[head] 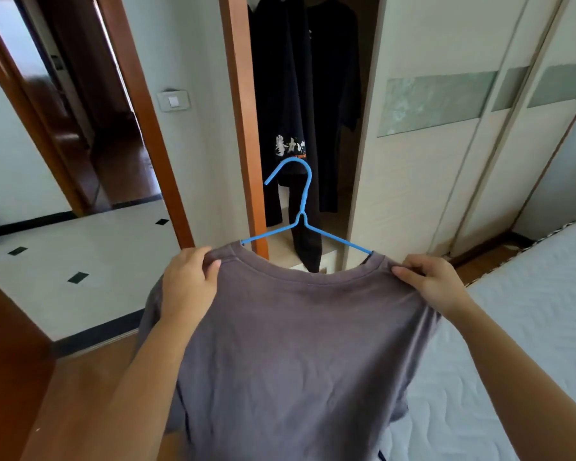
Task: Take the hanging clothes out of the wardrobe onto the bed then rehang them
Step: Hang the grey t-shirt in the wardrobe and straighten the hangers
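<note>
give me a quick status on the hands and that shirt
Left hand and right hand each pinching a shoulder of the grey t-shirt. Shirt on blue hanger, facing open wardrobe. Dark clothes hanging inside; path clear.

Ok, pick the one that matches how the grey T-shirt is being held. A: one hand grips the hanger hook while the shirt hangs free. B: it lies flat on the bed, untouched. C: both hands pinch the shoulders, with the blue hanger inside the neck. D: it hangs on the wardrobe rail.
C: the left hand and right hand each grip a shoulder of the grey T-shirt, and the blue hanger rises out of its neck opening.
</note>
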A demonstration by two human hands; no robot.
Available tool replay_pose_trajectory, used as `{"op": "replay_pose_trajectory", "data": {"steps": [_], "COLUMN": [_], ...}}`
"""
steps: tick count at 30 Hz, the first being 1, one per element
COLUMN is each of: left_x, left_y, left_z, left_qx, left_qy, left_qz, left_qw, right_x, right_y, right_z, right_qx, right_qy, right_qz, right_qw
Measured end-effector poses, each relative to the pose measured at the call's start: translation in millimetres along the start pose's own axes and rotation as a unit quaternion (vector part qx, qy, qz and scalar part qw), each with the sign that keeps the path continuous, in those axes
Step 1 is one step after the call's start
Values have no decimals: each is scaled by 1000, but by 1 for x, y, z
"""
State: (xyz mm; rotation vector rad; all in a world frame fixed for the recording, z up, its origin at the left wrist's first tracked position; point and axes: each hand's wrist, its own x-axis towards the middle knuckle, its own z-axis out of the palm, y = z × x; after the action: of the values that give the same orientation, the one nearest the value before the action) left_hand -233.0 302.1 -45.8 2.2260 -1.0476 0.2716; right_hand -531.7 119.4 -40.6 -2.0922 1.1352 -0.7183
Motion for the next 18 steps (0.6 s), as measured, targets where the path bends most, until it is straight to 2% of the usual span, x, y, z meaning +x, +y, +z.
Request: {"op": "replay_pose_trajectory", "data": {"steps": [9,13,18], "left_x": [143,207,293], "left_y": [60,75,91], "left_z": [50,57,61], "left_qx": [-25,-43,-56], "left_qy": [-5,27,108], "left_qz": [130,172,218], "left_qw": [991,984,968], "right_x": [149,205,259], "right_y": [26,15,-2], "right_z": [-30,-37,-54], "right_qx": [20,3,-29], "right_qy": [121,144,135], "right_qz": [33,39,12], "right_qw": [992,989,990]}}
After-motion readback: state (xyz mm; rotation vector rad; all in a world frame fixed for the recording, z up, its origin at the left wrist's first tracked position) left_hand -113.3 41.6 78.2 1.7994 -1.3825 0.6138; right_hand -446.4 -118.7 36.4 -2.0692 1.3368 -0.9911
